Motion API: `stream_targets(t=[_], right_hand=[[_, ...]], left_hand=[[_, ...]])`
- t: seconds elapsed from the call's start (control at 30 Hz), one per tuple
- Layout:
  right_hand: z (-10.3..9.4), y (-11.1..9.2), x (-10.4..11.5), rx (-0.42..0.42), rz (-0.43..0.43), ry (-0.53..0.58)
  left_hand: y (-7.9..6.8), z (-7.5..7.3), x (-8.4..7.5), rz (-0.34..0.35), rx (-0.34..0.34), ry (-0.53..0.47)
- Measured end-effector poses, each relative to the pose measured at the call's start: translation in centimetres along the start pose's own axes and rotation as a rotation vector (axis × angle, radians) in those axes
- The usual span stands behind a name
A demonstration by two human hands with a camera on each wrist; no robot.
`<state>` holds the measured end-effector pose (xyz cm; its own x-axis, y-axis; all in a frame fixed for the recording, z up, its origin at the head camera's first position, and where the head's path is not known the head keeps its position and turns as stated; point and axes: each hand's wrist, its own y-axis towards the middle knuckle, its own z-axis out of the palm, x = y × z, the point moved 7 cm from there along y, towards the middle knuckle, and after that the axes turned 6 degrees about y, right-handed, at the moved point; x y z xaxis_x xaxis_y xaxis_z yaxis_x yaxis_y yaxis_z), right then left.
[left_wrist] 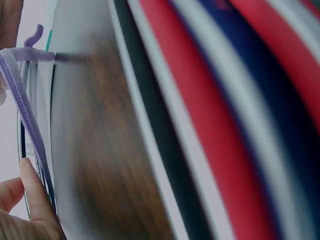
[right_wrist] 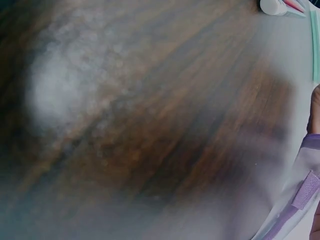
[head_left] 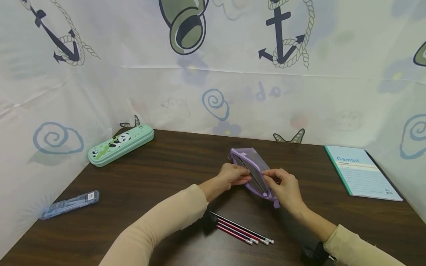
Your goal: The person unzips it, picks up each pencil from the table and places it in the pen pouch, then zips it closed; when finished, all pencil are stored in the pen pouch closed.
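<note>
A purple mesh pencil pouch (head_left: 256, 157) lies tilted on the table, its zipped mouth spread apart. At the near left rim, the left hand (head_left: 235, 174) pinches the pouch with its fingertips reaching into the mouth; a thin dark strip shows beside them, too unclear to name. On the opposite rim the right hand (head_left: 283, 186) grips the edge between thumb and fingers. Several striped pencils (head_left: 241, 231) in red and black, with white erasers, lie below the left forearm. Those pencils (left_wrist: 200, 100) loom blurred in the left wrist view. The right wrist view catches a purple pouch edge (right_wrist: 302, 192).
A mint panda pencil case (head_left: 121, 144) stands at the back left. Nearer on the left is a clear bluish plastic box (head_left: 71, 204). A "Gambit" notebook (head_left: 362, 173) lies at the right. Printed cloth (head_left: 159, 92) walls enclose the dark wooden table (head_left: 159, 166).
</note>
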<state>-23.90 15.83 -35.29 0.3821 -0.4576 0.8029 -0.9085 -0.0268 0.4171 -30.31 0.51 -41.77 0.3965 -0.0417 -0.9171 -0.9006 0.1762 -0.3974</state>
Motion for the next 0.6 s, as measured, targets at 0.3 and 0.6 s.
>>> stream_targets(t=[0.3, 0.6], right_hand=[[0.14, -0.20, 0.10, -0.008, -0.052, -0.020], [0.27, -0.39, 0.36, -0.012, -0.094, -0.023]], left_hand=[[-0.18, 0.21, -0.02, 0.015, -0.006, 0.042], [-0.36, 0.48, -0.19, 0.042, -0.020, 0.035]])
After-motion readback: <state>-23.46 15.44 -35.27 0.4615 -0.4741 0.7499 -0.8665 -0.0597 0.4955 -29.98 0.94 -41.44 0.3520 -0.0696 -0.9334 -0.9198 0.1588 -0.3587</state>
